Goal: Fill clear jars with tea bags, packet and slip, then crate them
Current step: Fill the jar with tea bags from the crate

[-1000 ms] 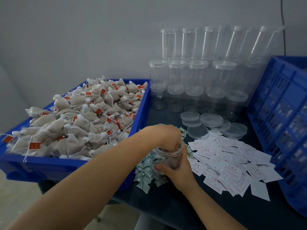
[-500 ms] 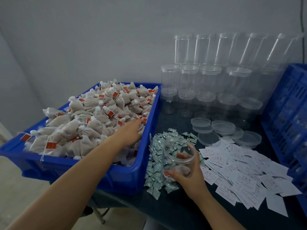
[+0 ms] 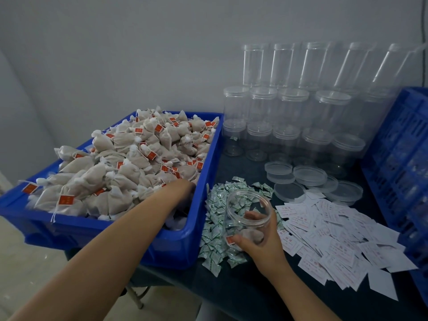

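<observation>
Not much room from where I sit: my right hand is boxed in by the blue bin wall to its left, slips right, lids and stacked jars beyond. Bare tabletop only nearer me.

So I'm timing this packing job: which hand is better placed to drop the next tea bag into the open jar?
Left. The left hand already reaches into the blue bin among the tea bags, beside the open jar. The right hand is occupied, gripping that jar.
</observation>
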The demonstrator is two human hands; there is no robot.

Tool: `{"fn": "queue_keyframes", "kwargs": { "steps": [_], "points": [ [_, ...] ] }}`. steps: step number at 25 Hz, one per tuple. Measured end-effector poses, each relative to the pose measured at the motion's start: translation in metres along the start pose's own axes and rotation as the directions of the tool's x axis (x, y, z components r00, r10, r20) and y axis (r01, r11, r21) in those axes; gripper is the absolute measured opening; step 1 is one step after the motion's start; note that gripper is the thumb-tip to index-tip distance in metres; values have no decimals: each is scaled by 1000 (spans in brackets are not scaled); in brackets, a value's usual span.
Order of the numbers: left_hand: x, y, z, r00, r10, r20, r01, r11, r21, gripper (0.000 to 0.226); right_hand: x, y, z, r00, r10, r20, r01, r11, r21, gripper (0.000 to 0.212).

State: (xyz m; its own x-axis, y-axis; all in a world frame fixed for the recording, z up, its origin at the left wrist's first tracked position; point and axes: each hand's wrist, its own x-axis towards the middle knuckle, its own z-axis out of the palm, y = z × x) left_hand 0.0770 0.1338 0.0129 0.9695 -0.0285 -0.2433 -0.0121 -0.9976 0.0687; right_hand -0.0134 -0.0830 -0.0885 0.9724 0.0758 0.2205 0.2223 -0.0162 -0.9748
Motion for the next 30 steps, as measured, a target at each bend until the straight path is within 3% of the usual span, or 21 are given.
{"fn": "queue_keyframes", "kwargs": {
  "steps": [1, 8, 12, 14, 18, 22, 25, 30],
  "points": [
    [2, -2, 1, 999, 37, -15, -37, 998, 47, 33, 0, 0, 0, 1000, 0, 1, 0, 1000, 4, 106],
    [-5, -4, -10, 993, -61, -106, 48, 992, -115, 19, 1, 2, 0, 1000, -3, 2, 3, 1000, 12, 106],
    [-15, -11, -20, 957, 2, -292, -57, 982, -181, 13, 2, 3, -1, 1000, -4, -3, 4, 1000, -1, 105],
    [-24, -12, -32, 923, 27, -384, -113, 973, -202, 27, 2, 4, -1, 1000, 1, -1, -1, 1000, -18, 106],
    [-48, -4, -75, 901, 92, -423, -151, 983, -108, 15, 3, 4, -1, 1000, 2, 1, -2, 1000, -28, 106],
    [-73, 20, -109, 824, 180, -537, -321, 930, -181, 19, 3, 4, -1, 1000, 8, -6, -8, 1000, -11, 107],
    [-85, 46, -112, 803, 294, -518, -456, 863, -216, 15, 2, 5, -1, 1000, 7, -7, -7, 1000, 9, 109],
    [-82, 85, -83, 794, 504, -341, -580, 795, -175, 17, 4, 5, -2, 1000, -5, -7, 5, 1000, 12, 111]
  ]
}}
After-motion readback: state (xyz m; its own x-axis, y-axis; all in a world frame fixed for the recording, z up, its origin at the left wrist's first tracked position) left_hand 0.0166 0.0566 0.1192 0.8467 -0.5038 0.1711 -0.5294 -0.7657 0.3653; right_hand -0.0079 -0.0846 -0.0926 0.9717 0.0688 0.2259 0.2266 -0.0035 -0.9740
